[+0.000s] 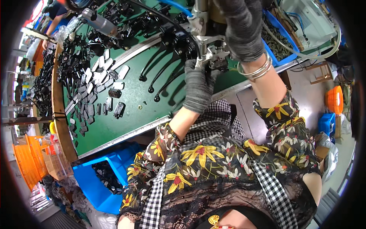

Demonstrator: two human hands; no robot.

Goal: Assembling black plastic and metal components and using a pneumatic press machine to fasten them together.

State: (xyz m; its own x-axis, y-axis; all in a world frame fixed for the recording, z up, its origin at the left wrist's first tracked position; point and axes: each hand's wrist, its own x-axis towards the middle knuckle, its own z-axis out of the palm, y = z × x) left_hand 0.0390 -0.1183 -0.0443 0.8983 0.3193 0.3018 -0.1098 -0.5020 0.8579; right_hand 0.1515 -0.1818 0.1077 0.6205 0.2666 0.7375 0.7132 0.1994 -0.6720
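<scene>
A metal bench press (202, 26) with a blue air hose stands at the table's near edge. My left hand (198, 87), in a grey knit glove, reaches up to its lower end, fingers bent around something I cannot make out. A small dark part (219, 64) sits beside those fingertips, under the press. My right hand (246, 34), also gloved and with bangles at the wrist, is raised against the right side of the press; its fingers run to the top edge and are partly hidden. Black brake levers (164, 72) with ball ends lie just left of my left hand.
Many black and shiny rectangular caps (100, 78) spread over the green table (126, 131). A power driver (100, 23) hangs above black parts. A blue tray (284, 36) of small metal pieces lies right. Blue bin (85, 179) and orange baskets (28, 162) stand left. Another person's arm (51, 28) shows far left.
</scene>
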